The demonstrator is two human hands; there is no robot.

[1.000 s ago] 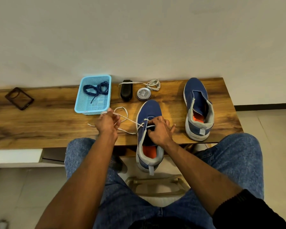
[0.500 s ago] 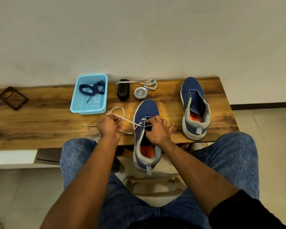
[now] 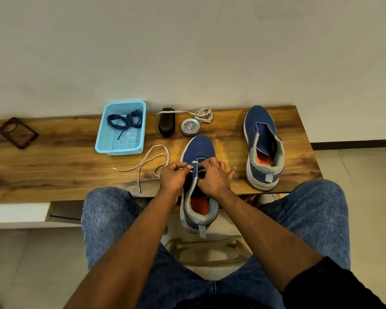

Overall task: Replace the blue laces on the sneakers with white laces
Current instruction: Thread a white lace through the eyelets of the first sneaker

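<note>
A blue sneaker (image 3: 198, 148) lies toe-away at the table's front edge, its heel hanging over. A white lace (image 3: 147, 161) is threaded through its lowest eyelets and trails in loops to the left on the wood. My left hand (image 3: 173, 178) pinches the lace at the sneaker's left eyelet row. My right hand (image 3: 212, 178) grips the sneaker's tongue area and the lace, fingers curled over the opening. A second blue sneaker (image 3: 263, 146) stands unlaced to the right. The blue laces (image 3: 125, 120) lie in a light-blue basket (image 3: 103, 139). Another white lace (image 3: 201, 113) is coiled at the back.
A wooden table (image 3: 54, 166) runs along a wall. A black brush (image 3: 166, 124) and a round tin (image 3: 190, 127) sit behind the near sneaker. A dark phone case (image 3: 17, 132) lies at far left. My knees in jeans flank a stool (image 3: 205, 250) below.
My left hand has moved right, from pulling the lace taut out to the left to the sneaker's eyelets. The lace's slack now lies loose on the table.
</note>
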